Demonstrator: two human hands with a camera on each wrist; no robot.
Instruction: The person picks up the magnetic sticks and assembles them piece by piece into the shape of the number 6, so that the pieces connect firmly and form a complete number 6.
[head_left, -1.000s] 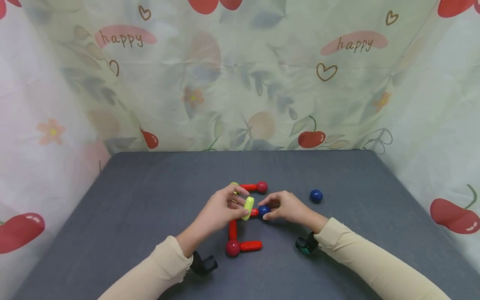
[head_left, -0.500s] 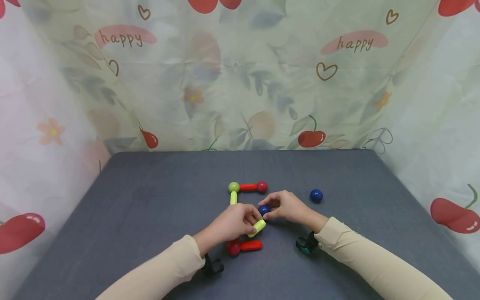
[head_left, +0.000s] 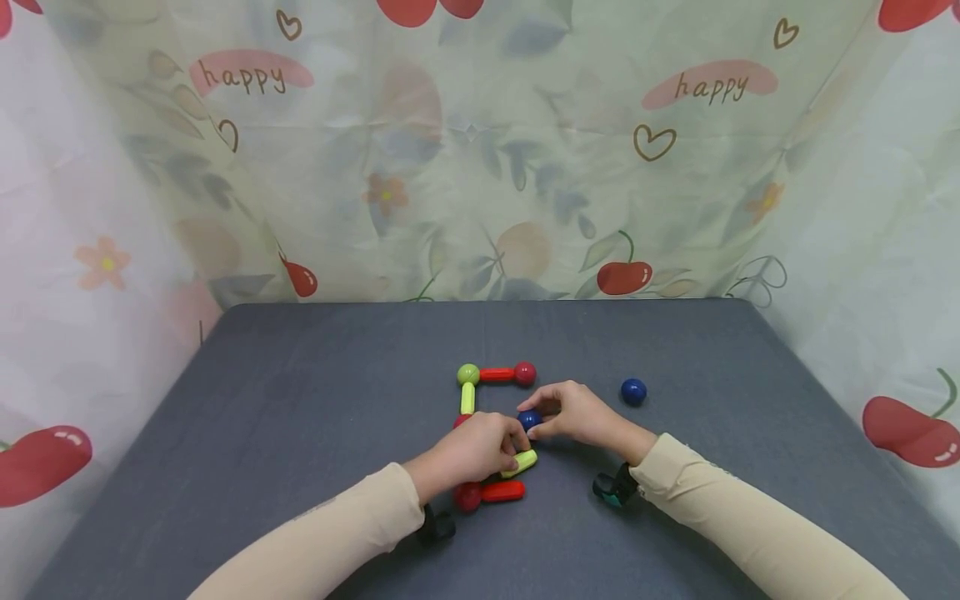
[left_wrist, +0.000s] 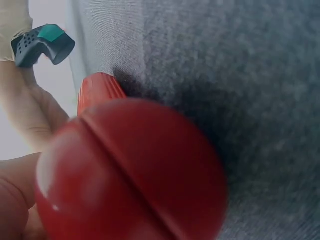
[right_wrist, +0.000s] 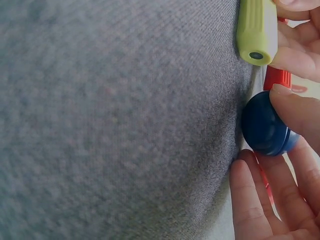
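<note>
My left hand (head_left: 480, 450) pinches a yellow-green magnetic rod (head_left: 521, 463) low over the table, its free end pointing right. With thumb and fingers my right hand (head_left: 577, 414) holds a blue ball (head_left: 529, 420). In the right wrist view the yellow-green rod (right_wrist: 256, 32) is apart from the blue ball (right_wrist: 265, 124), and a red rod (right_wrist: 277, 77) shows behind the ball. A near red ball (head_left: 468, 497) with a red rod (head_left: 503, 491) lies just below my left hand; that ball (left_wrist: 130, 170) fills much of the left wrist view. My left hand covers the middle of the joined pieces.
Farther back, a green ball (head_left: 468, 375) joins a yellow-green rod (head_left: 468, 398) and a red rod (head_left: 497, 375) ending in a red ball (head_left: 525, 373). A loose blue ball (head_left: 633, 392) lies right on the dark grey table (head_left: 300, 392). A patterned curtain (head_left: 480, 167) hangs behind.
My left hand has moved toward me and slightly right with the yellow-green rod, which has tipped from nearly upright to lying flatter. The green ball has come into sight. My right hand stays on the blue ball.
</note>
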